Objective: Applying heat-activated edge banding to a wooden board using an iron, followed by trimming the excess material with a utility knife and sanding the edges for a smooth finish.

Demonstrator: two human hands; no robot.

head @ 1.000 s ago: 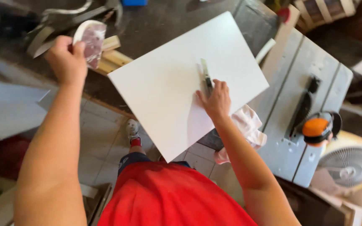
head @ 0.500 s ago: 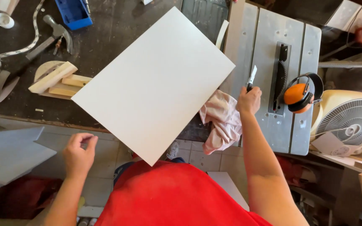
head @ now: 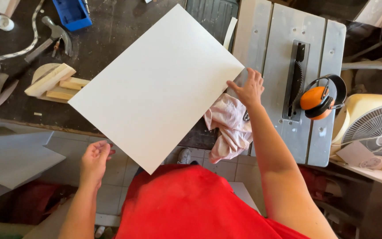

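Fingers of my right hand (head: 249, 90) are spread loosely and rest at the right corner of the white board (head: 158, 86), touching its edge without closing round anything; the palm hovers over the grey saw table (head: 279, 40). My left hand (head: 94, 160) hangs open below the board's lower left edge, palm turned up and fingers gently curled, holding nothing and just short of the board. From the head view, the board is a flat, plain white rectangle with crisp edges, turned at a slant so one corner points toward my red shirt (head: 191, 203); it lies across the dark workbench (head: 111, 26), with its right corner reaching the saw table and its near corner jutting out over the tiled floor. A crumpled pink rag (head: 226, 126) lies just beside my right wrist, draped off the table's near edge. Orange ear defenders (head: 319, 99) sit next to the saw blade (head: 296, 82). On the bench to the left lie wooden offcuts (head: 54, 84), a hammer (head: 51, 37) and a blue box (head: 71, 13). A pale fan (head: 374, 128) stands at the far right.
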